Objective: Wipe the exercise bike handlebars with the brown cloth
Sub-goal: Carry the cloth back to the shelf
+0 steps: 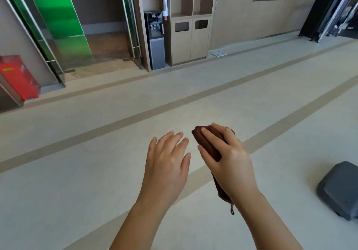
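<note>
My right hand holds a bunched brown cloth, fingers curled over its top; one end pokes out past my fingertips and the other hangs below my palm with a small loop. My left hand hovers just left of it, fingers straight and slightly spread, holding nothing. Both hands are over the pale floor. No exercise bike or handlebars appear in the head view.
A grey base or case lies on the floor at the right. Against the far wall stand a water dispenser, a wooden shelf cabinet, a red box and green glass doors. Dark equipment stands far right.
</note>
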### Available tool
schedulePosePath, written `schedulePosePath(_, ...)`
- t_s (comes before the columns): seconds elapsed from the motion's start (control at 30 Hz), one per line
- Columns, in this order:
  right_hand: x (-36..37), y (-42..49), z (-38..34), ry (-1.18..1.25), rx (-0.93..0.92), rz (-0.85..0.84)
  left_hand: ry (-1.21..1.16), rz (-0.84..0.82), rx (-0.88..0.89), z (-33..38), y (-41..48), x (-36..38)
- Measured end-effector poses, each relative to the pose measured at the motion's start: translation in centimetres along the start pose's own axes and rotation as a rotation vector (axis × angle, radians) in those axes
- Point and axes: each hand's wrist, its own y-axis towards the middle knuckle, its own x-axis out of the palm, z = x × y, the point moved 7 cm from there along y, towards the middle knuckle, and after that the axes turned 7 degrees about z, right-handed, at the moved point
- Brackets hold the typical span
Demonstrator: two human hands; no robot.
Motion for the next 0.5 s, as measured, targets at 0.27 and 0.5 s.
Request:
schedulePosePath(0.27, 13.3, 15.3, 7.4, -0.052, 0.004, -0.029, -0.047, -0.036, -0.049, -9.9, 14.9, 12.6)
schedulePosePath(0.5, 24.8, 31.3, 10.0, -0.028, -0.006, -0.055, -0.026, 0.016, -0.084, -19.8, 30.6, 19.1)
